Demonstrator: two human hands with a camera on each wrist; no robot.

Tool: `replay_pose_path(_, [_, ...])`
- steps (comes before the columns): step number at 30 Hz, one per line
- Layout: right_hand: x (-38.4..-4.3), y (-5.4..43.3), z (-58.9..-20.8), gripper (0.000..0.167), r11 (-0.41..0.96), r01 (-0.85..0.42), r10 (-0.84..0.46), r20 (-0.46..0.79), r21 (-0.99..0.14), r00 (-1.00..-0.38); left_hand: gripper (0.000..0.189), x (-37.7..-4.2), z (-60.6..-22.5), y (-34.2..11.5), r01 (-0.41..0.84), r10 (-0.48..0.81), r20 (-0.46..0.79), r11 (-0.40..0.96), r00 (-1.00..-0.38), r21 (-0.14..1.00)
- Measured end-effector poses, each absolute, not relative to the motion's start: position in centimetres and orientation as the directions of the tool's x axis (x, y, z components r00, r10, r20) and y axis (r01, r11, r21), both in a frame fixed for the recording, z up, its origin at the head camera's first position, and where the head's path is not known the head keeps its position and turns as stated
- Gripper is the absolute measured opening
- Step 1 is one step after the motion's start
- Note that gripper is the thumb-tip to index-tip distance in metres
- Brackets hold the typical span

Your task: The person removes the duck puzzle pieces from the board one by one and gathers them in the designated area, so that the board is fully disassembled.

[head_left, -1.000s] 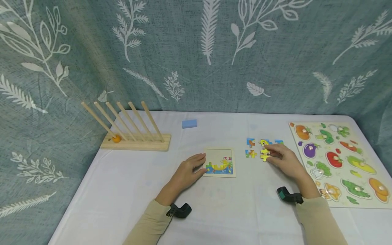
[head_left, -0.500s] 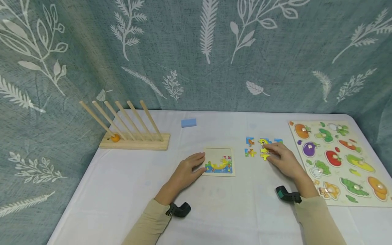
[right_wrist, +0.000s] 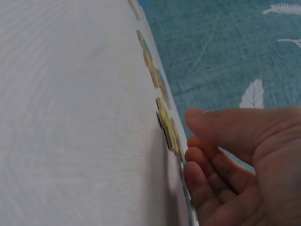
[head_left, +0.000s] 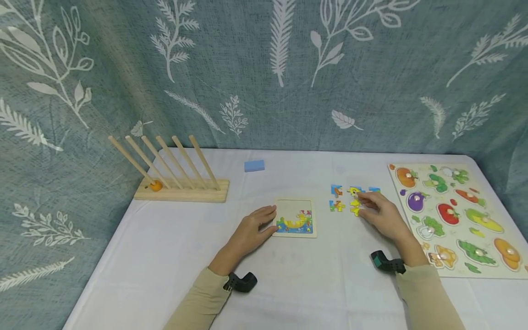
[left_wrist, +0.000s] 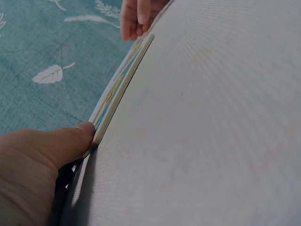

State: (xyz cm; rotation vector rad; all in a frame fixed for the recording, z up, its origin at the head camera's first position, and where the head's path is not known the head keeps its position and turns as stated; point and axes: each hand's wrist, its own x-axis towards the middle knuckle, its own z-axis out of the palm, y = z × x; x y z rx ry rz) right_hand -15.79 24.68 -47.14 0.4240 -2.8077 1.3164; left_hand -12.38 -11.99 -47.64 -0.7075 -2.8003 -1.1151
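My left hand [head_left: 251,233] rests at the left side of a small wooden puzzle tray [head_left: 294,200], its thumb on the near left corner in the left wrist view. Interlocked jigsaw pieces [head_left: 294,225] fill the tray's lower part, showing yellow, blue and green. To the right, my right hand [head_left: 383,215] hovers at several loose jigsaw pieces, thumb and fingers apart. Nearest its fingertips lies a yellow jigsaw piece [head_left: 354,207], partly covered by them; the right wrist view shows yellow pieces [right_wrist: 168,125] flat on the cloth beside the thumb, with nothing visible between the fingers.
Two loose pieces, one above the other [head_left: 337,189], lie between tray and right hand. A vegetable knob-puzzle board [head_left: 429,250] extends beneath the right forearm's side. At back left stands a wooden peg rack [head_left: 181,196] with an orange bead [head_left: 156,185]; a blue block [head_left: 254,166] lies near the back edge.
The right fingertips have shifted slightly right over the yellow pieces. My left hand and the tray have stayed in place; the head view has moved a little.
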Motion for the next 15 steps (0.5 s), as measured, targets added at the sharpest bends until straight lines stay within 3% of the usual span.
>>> replay_pose_path(15, [-15.2,22.6,-45.9,0.047,0.521,-0.256,-0.328,0.086,-0.814,-0.941,0.049,-12.4,-47.6,-12.0,0.422,0.402,0.189,0.638,-0.896,0.644])
